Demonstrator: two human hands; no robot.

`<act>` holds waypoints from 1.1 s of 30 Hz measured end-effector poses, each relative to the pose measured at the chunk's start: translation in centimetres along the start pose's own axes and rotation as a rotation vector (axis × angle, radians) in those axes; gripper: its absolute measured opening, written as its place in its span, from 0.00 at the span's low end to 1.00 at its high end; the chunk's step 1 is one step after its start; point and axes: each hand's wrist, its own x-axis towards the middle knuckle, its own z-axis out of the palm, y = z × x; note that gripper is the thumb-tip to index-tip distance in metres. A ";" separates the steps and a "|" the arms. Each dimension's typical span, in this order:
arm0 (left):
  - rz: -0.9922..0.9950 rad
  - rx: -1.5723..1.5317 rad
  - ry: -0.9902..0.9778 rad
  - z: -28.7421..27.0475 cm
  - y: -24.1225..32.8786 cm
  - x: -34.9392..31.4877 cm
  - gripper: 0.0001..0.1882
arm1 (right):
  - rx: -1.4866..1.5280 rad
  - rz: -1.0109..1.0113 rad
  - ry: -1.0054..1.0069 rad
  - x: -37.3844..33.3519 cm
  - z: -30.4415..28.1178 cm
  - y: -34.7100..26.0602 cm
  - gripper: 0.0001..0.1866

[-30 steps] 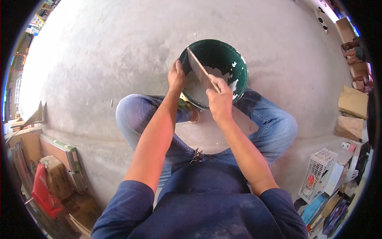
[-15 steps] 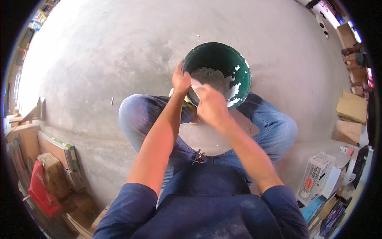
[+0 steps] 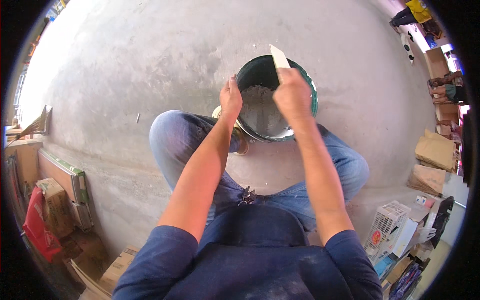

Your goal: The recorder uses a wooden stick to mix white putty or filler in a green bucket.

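A dark green bucket (image 3: 256,73) stands on the floor between my bent legs, with grey powdery or pasty material (image 3: 261,106) in its bottom and white smears near its rim. My left hand (image 3: 231,99) is closed on the bucket's left rim. In my right hand (image 3: 293,96), above the bucket's right half, is a putty knife (image 3: 279,57). Its pale, flat blade points away from me, past the far rim. My fist hides most of the handle.
Cardboard boxes (image 3: 56,212) and a red bag (image 3: 39,225) lie at lower left. A white plastic crate (image 3: 387,230) stands at lower right, with brown cardboard (image 3: 436,150) farther up. Other people (image 3: 417,14) are at the far right edge.
My right hand has moved up and right with the putty knife, from the bucket's left inner side to above the far rim. My left hand stays at the left rim.
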 end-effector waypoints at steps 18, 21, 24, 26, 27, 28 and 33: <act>0.043 0.787 0.031 0.2 3.1 5.9 0.19 | 0.785 0.787 0.302 -11.4 -13.3 4.6 0.17; -0.018 0.763 0.002 -0.5 1.3 1.1 0.24 | 0.894 0.813 0.322 -10.3 -13.4 5.1 0.17; -0.051 0.590 -0.007 1.3 1.6 -5.8 0.45 | 0.849 0.787 0.314 -9.8 -13.2 6.6 0.17; -0.123 0.581 -0.053 -0.2 2.7 -7.1 0.46 | 0.809 0.798 0.303 -9.2 -13.8 6.9 0.17; -0.201 0.569 -0.109 -0.9 3.0 -7.1 0.47 | 0.757 0.757 0.295 -8.9 -14.1 7.2 0.17; -0.162 0.675 -0.166 -2.4 2.6 -5.9 0.47 | 0.711 0.710 0.286 -8.3 -14.3 7.4 0.16; -0.177 0.930 -0.430 -3.6 4.1 -0.6 0.42 | 0.649 0.842 0.191 -7.2 -14.7 11.8 0.16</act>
